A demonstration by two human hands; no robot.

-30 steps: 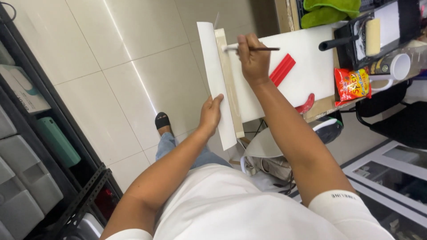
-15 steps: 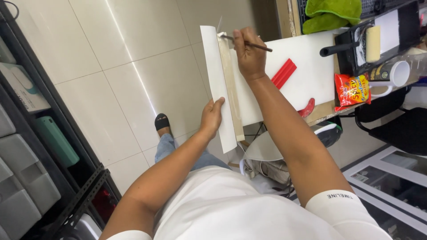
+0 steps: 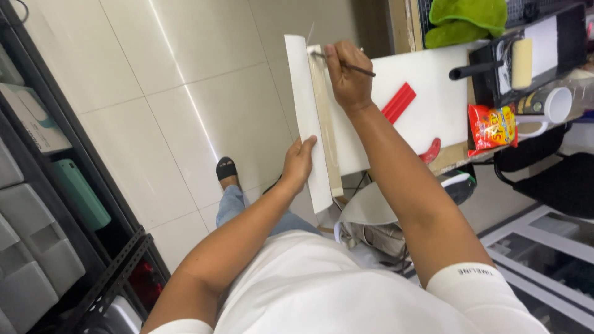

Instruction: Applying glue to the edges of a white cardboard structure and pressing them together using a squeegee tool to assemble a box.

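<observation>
Fingers [image 3: 307, 145] steady white board [image 3: 301, 111]; tiled floor [image 3: 204, 80].

A green cloth [image 3: 467, 21] lies at the tabletop's [image 3: 433, 93] far edge beside a black tray [image 3: 560, 59] holding a paint roller [image 3: 521, 63], with a white mug [image 3: 555, 106], a red snack packet [image 3: 492, 128] and red strips [image 3: 399, 102] nearby.

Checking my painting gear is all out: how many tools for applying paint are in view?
2. A thin brush is in the right hand, at the long white board the left hand steadies. A paint roller lies in the black tray. Others may be hidden.
</observation>
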